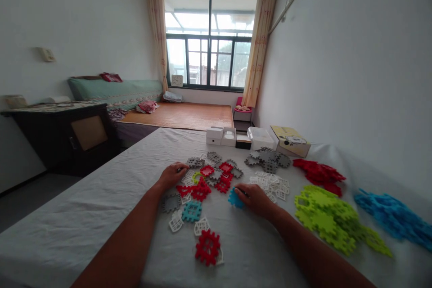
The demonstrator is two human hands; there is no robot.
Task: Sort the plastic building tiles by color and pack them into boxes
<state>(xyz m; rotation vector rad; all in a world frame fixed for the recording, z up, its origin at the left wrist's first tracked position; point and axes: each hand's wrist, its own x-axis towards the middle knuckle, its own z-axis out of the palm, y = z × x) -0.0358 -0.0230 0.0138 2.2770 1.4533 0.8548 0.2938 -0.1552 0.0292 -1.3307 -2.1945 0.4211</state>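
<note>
My right hand (257, 199) pinches a blue toothed building piece (236, 199) just above or on the white cloth. My left hand (173, 175) rests at the left edge of the loose pile with its fingers curled; whatever they may hold is hidden. Beside it lie grey toothed pieces (195, 162) and a yellow-green piece (196, 177). Between my hands are several red pieces (201, 190). Closer to me sit a teal window-shaped piece (191, 211), white lattice pieces (176, 222) and a red window-shaped piece (207, 247).
On the right are sorted heaps: grey pieces (269, 160), white lattice pieces (270, 183), red pieces (319, 174), yellow-green pieces (326, 220) and blue pieces (393, 216). Small boxes (214, 135), a clear plastic container (260, 138) and a yellow carton (290, 140) line the back edge.
</note>
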